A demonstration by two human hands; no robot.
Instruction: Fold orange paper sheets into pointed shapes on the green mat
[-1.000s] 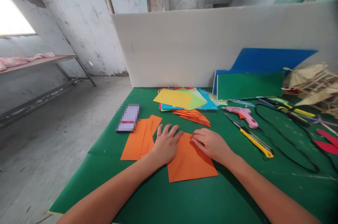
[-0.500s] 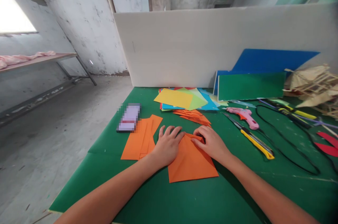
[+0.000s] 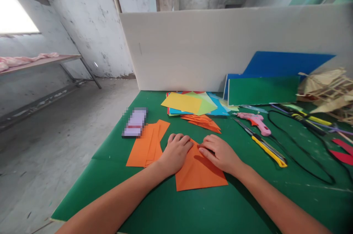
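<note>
An orange sheet of paper (image 3: 200, 173) lies flat on the green tabletop between my hands, its top corner folded in. My left hand (image 3: 176, 153) presses on its upper left edge with the fingers curled. At the upper right edge, my right hand (image 3: 220, 151) has thumb and fingers closed on the fold. Left of my left hand are orange paper pieces (image 3: 142, 146), overlapping one another. Just beyond my hands sits a small pile of folded orange paper (image 3: 202, 122).
A phone (image 3: 135, 122), blurred, lies at left. Coloured paper sheets (image 3: 180, 102) are stacked behind. To the right are a pink glue gun (image 3: 255, 121) with a black cord, a yellow utility knife (image 3: 267, 148) and red pieces (image 3: 340, 157). A white board (image 3: 179, 50) stands across the back.
My right hand has moved slightly left along the top of the orange sheet, bringing the fold inward. The fingers of my left hand have curled in more.
</note>
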